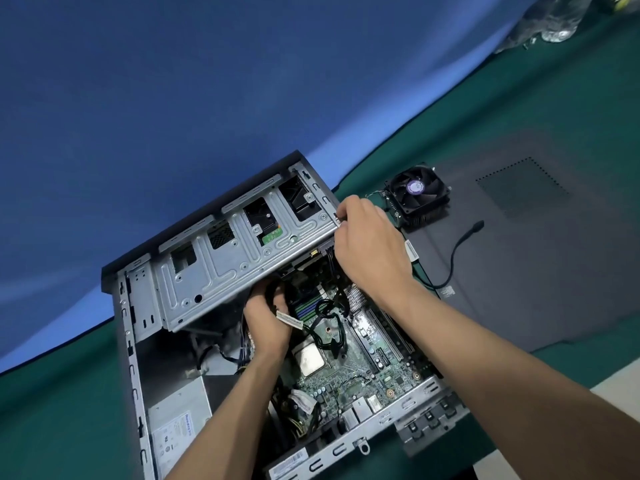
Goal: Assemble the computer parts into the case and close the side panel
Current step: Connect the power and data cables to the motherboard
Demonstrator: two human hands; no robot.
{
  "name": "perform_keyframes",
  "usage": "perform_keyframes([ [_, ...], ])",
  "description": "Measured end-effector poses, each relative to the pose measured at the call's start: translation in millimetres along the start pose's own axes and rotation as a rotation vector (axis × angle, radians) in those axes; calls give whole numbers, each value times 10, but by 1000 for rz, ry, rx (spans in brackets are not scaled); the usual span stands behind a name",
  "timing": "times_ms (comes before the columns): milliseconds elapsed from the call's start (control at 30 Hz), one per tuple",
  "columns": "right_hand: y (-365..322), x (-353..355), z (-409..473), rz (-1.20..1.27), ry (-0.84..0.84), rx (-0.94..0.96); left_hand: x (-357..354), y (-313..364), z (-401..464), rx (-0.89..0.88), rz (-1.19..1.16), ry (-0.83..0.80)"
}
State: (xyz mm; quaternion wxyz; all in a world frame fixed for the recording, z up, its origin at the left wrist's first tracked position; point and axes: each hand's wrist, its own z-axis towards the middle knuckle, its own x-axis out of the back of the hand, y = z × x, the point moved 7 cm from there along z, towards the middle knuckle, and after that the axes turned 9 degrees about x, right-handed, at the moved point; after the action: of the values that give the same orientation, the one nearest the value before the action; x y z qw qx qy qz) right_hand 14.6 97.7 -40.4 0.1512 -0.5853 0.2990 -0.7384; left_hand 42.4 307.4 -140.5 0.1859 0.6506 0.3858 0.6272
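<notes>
Case point(131, 344): I am working over it as it is lying on its side on the green mat point(519, 109), open face up, so every part inside is reachable from above.
Drive cage point(242, 258): it is standing tilted up on its hinge side — raised, I judge, to uncover the board beneath it.
Right hand point(367, 244): I am pinching the cage's far corner with curled fingers, holding the metal edge so the cage is not dropping onto my other hand.
Left hand point(268, 320): I am reaching under the raised cage, fingers curled round a black cable point(325, 323) with a white tag; what the fingertips are meeting is hidden.
Board point(349, 362): it is sitting in the case floor with the bare silver chip point(309, 358) showing — the cooler is not yet mounted.
Cooler fan point(417, 195): it is waiting outside the case, resting on the side panel point(540, 271), well apart from the chip.
Side panel: it is lying flat on the mat to the right of the case, serving as a tray until closing.
Power supply point(176, 420): it is sitting in the near left corner of the case.
Stage: I judge cable routing is under way; cooler and panel remain.
</notes>
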Motion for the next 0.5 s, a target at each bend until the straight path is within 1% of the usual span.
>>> perform_keyframes([
  [67,5,4,-5,4,2,-2,-30,-20,13,19,-27,-4],
  [200,-1,15,-1,25,13,-10,-29,-21,40,82,-15,52],
  [267,-11,17,-6,28,12,-4,-32,-74,51,156,-7,73],
  [333,-12,27,-13,27,14,3,-52,-138,59,211,-103,74],
  [400,-12,38,-17,27,16,2,-98,-134,49,212,-208,-8],
  [433,-13,40,-14,26,14,-1,-135,-135,67,179,-233,-47],
  [467,-15,39,-12,23,9,-5,-148,-111,64,208,-289,-70],
  [500,-18,38,-10,20,4,-8,-126,-144,84,260,-337,-31],
])
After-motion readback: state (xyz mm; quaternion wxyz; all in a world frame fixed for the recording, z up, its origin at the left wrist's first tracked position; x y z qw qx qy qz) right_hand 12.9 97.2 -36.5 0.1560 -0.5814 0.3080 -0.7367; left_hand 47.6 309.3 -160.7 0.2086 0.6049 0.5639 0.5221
